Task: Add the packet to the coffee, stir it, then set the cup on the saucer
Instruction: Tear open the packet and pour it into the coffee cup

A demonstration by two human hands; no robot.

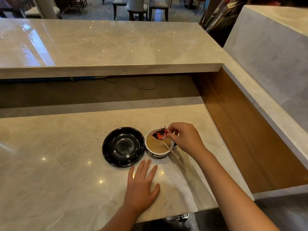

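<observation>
**Packet tipped over the cup**

The right hand [185, 139] pinches a red packet [160, 134] over the cup [158, 145] of coffee, a wooden stirrer [170, 149] leaning inside. The left hand [141, 185] lies spread flat on the bench [58, 164], holding nothing. The black saucer [123, 147] sits touching the cup.

Risk: powder could spill past the rim, or the packet dip into the coffee. Its print is too small to read.

Soft indoor light, counter [100, 47] glare, perhaps edge-warped.

A café or restaurant service bar: a polished marble counter [58, 164] sits below a raised marble ledge [103, 45], with dining chairs [137, 5] on a tiled floor beyond.
</observation>
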